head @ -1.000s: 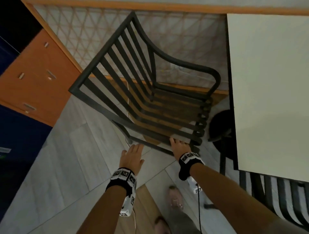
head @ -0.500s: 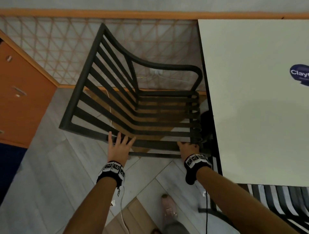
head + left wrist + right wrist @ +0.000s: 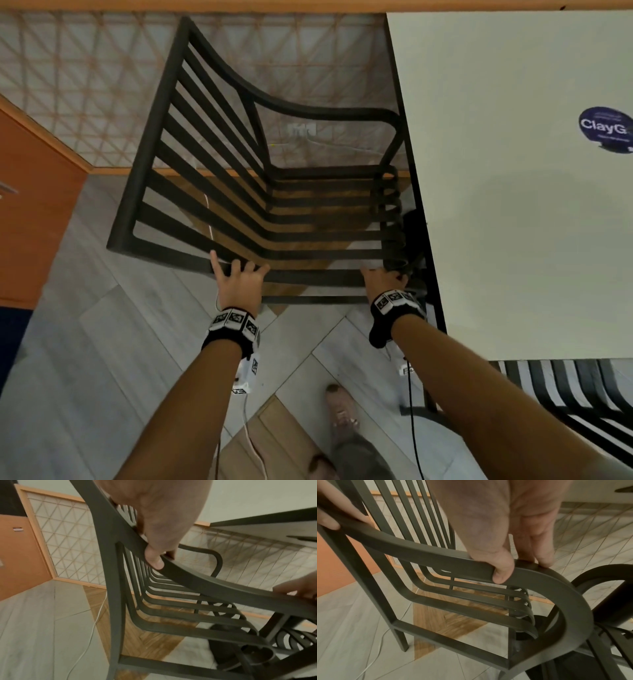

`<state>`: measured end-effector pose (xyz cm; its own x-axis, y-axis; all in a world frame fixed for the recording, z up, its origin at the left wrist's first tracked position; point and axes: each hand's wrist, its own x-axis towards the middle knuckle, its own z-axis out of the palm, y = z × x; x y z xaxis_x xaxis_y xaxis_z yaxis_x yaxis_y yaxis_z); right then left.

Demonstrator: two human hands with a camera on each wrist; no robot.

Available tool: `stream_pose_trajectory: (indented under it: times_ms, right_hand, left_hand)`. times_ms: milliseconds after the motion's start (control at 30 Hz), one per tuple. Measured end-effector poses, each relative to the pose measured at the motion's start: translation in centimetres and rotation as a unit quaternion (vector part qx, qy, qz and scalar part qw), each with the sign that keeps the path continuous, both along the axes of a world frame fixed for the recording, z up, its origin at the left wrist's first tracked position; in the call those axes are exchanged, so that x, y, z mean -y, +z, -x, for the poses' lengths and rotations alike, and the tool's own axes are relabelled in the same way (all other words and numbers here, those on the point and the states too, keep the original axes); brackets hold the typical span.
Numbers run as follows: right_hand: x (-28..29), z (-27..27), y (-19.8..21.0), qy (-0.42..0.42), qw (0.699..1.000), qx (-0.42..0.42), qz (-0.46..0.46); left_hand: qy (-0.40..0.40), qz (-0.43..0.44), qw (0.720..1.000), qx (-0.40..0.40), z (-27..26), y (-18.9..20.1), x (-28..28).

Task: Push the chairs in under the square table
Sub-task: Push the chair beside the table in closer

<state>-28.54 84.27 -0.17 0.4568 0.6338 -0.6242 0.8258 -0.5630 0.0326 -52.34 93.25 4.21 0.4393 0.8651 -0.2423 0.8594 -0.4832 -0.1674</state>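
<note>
A black slatted armchair [image 3: 325, 114] stands on the floor with its seat front against the left edge of the square white table [image 3: 513, 171]. Both hands are on its near armrest rail. My left hand [image 3: 239, 284] lies over the rail near the backrest, fingers spread on top; in the left wrist view the left hand [image 3: 163, 520] hooks its thumb under the rail [image 3: 205, 584]. My right hand [image 3: 380, 281] grips the rail's front curve beside the table edge. In the right wrist view the right hand [image 3: 496, 520] has its thumb under the armrest [image 3: 419, 551].
A second slatted chair [image 3: 582, 387] sits under the table's near side at lower right. The table's dark pedestal base [image 3: 411, 222] is by the seat front. An orange cabinet [image 3: 34, 222] stands left, a lattice wall panel [image 3: 85, 85] behind. A white cable [image 3: 209, 219] runs across the floor.
The chair has turned square to the table and closed in on its edge. My left hand has gone from hovering by the armrest to holding it; the right hand kept its grip.
</note>
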Motion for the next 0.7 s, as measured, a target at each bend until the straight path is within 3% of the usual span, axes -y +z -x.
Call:
stream_pose_trajectory:
  times_ms: [233,333,467,600,700]
  right_hand:
    - [3.5,2.5,1.9,-0.054,0.998,0.0,-0.015]
    - [6.1,5.3,4.5,-0.022,0.996,-0.021,-0.087]
    - [11.4,8.4,9.3,0.021,0.983,-0.12,-0.137]
    - [17.7,6.6,13.9,-0.002,0.964,-0.185,-0.191]
    - [22.4,3.1,17.8,-0.02,0.954,-0.182,-0.239]
  left_hand:
    - [0.004,0.029,0.999,0.024,1.4,0.5,2.4]
    - [-0.015,0.047,0.999,0.02,1.9,1.6,4.9]
    - [-0.037,0.076,0.996,0.007,0.2,3.9,10.3]
    - [-0.043,0.166,0.982,0.082,-3.8,6.5,15.5]
    - [-0.062,0.207,0.966,0.141,-8.3,9.6,19.3]
